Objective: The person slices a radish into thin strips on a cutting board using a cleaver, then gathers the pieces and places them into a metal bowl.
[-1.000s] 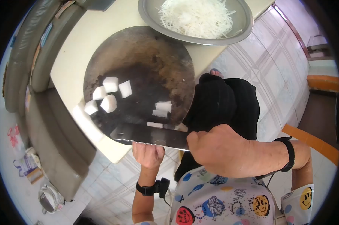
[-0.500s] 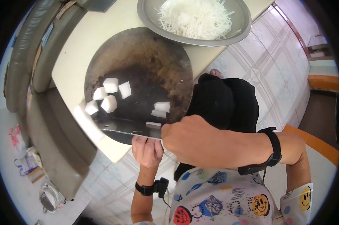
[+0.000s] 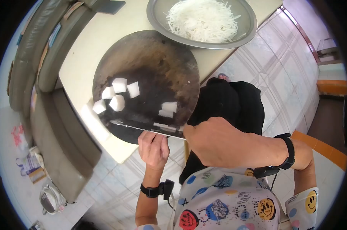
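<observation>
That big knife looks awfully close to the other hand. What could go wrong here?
The cleaver in the right hand lies right beside the left hand's fingers at the near edge of the round chopping board, so a slip might nick them. The board also seems to overhang the table corner, so downward pressure there could tip it. The loose white chunks might then slide off towards the floor.

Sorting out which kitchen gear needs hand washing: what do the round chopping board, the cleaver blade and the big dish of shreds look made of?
The round chopping board looks like wood, matte, stained dark and brown towards the middle. The cleaver blade, held by the right hand, looks like bare steel, grey with a bright edge. The big dish seems metal, probably stainless steel or aluminium, with a dull grey sheen on its rim.
</observation>
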A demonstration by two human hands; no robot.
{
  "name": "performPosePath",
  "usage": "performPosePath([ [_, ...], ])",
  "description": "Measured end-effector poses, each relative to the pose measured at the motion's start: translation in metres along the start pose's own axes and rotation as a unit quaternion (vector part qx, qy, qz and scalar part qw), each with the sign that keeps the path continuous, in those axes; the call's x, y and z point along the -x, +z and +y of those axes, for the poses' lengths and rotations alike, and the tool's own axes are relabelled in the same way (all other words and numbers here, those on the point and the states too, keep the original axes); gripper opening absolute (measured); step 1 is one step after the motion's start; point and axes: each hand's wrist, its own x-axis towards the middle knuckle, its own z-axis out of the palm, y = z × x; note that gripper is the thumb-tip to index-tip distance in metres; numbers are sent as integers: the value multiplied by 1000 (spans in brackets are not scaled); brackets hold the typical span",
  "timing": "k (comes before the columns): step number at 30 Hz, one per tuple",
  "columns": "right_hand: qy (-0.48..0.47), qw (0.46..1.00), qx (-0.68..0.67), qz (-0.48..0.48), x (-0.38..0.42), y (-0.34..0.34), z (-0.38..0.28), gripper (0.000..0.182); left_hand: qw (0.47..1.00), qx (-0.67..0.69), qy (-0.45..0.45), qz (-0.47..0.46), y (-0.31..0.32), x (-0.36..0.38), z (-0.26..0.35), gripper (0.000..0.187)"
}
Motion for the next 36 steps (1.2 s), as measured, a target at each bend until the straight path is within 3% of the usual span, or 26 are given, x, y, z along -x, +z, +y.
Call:
performPosePath([
  [10, 16, 1000, -1, -26, 3, -1, 0, 12, 1000, 8, 8, 4, 1, 5, -3, 20],
  [15, -5, 1000, -7, -3, 2, 2, 3, 20, 1000, 9, 3, 4, 0, 1, -1, 20],
  [25, -28, 999, -23, -18, -14, 4, 0, 15, 1000, -5, 1, 0, -2, 1, -2, 15],
  [27, -31, 999, -29, 23, -14, 9, -3, 14, 1000, -6, 4, 4, -1, 3, -2, 15],
  [31, -21, 1000, -1, -12, -23, 15, -1, 11, 1000, -11, 13, -1, -3, 4, -5, 15],
  [36, -85, 992, -49, 80, -45, 26, 6, 7, 1000, 22, 9, -5, -2, 7, -7, 17],
])
